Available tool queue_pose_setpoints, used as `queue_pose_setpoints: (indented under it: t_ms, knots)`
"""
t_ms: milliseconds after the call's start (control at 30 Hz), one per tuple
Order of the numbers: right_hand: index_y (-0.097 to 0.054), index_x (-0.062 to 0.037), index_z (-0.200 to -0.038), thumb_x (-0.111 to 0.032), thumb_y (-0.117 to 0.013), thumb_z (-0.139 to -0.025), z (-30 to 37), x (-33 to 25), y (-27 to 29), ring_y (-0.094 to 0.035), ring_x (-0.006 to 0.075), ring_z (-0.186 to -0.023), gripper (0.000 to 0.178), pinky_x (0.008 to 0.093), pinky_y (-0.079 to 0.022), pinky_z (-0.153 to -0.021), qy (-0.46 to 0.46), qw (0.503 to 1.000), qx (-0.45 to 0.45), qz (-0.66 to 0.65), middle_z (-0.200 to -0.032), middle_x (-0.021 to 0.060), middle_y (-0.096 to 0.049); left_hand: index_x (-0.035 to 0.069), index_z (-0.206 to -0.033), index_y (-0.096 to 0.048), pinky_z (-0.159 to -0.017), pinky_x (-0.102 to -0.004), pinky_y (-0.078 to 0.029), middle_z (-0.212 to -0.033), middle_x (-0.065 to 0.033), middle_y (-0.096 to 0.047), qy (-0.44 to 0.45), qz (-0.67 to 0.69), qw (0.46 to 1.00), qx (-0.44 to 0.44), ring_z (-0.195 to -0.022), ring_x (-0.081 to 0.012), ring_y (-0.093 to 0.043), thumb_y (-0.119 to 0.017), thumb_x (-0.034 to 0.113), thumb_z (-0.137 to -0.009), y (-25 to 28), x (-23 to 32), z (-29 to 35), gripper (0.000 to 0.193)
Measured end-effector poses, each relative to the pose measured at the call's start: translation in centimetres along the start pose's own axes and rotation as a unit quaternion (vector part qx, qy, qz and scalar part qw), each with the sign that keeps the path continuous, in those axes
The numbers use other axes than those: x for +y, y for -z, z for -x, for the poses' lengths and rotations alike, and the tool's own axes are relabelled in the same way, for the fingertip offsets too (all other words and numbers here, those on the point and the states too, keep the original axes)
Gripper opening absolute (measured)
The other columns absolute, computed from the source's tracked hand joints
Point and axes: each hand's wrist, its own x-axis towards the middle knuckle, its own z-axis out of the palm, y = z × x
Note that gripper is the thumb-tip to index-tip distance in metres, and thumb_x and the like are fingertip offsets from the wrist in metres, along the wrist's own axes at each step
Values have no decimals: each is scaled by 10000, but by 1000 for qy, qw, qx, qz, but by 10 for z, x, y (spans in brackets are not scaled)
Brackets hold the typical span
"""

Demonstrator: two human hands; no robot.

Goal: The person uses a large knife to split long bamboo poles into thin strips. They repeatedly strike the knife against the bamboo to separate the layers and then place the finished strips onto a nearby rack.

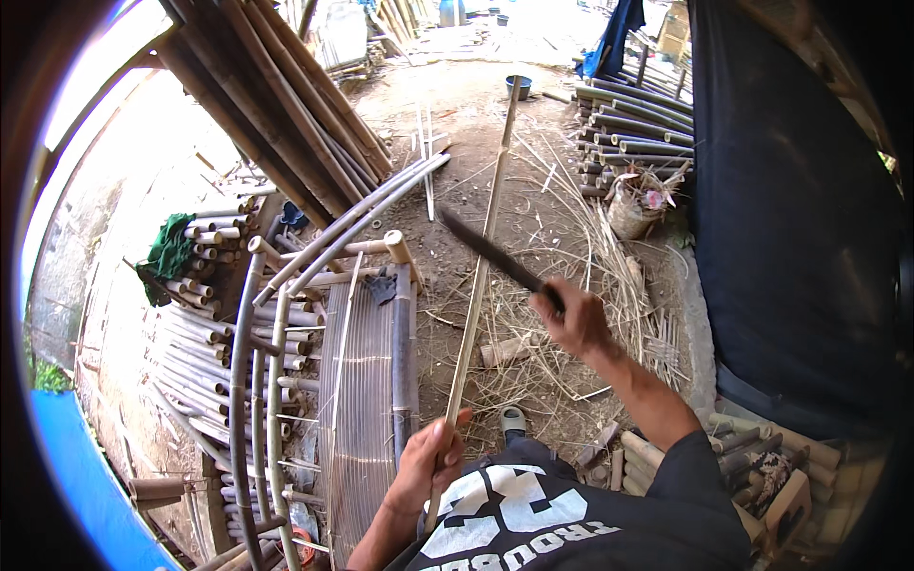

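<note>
My left hand (430, 459) is wrapped round the lower part of a long, thin bamboo strip (473, 306). From there the strip rises away from me over the yard, its near end against my shirt. In my right hand (575, 322) is a machete (493, 251) with a dark blade, gripped by its handle. The blade points up and to the left. Its middle crosses the strip in the picture; whether they touch I cannot tell.
Left of me stands a bamboo bench (357, 362) with a slatted top. Stacked bamboo poles (195, 347) lie beyond it, and more cut poles (638, 119) at the far right. Shavings (562, 285) litter the ground. A dark sheet (790, 209) hangs on the right; a bucket (519, 88) stands far ahead.
</note>
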Motion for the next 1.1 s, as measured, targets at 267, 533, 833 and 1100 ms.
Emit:
queue_pose_setpoints:
  t_ms: [267,533,833,1100]
  knots:
    - [-572,-37,-830,-626,-460,-926,42,-61,-41,-634,230,-537,607,385,-540,-475,203,978,-22,43,-644,86,-600,28,-1249,-569,-350,-194,-315,-560,39,-423,-87,-211,964,138,-402,-33,-366,-466,307,-1027,-14,10,-34,371]
    - [-554,-60,-787,-614,-463,-929,12,-34,-25,-582,200,-470,580,365,-510,-421,162,983,-6,89,-605,63,-574,-13,-1243,-564,-334,-186,-299,-565,49,-394,-102,-224,964,100,-389,-25,-352,-462,286,-1030,-25,13,-16,381]
    - [-541,-93,-772,-625,-375,-958,-20,21,26,-494,137,-396,588,328,-409,-330,58,986,15,157,-537,30,-522,-39,-1265,-540,-346,-198,-300,-524,56,-379,-35,-236,966,95,-378,-27,-328,-429,221,-1041,-13,-6,43,361]
    - [-622,-57,-915,-638,-474,-912,-30,40,55,-659,322,-612,600,435,-501,-538,-40,988,-6,151,-666,134,-642,-55,-1175,-573,-345,-203,-296,-512,40,-414,17,-210,972,107,-369,-32,-355,-439,221,-1038,2,-19,74,336]
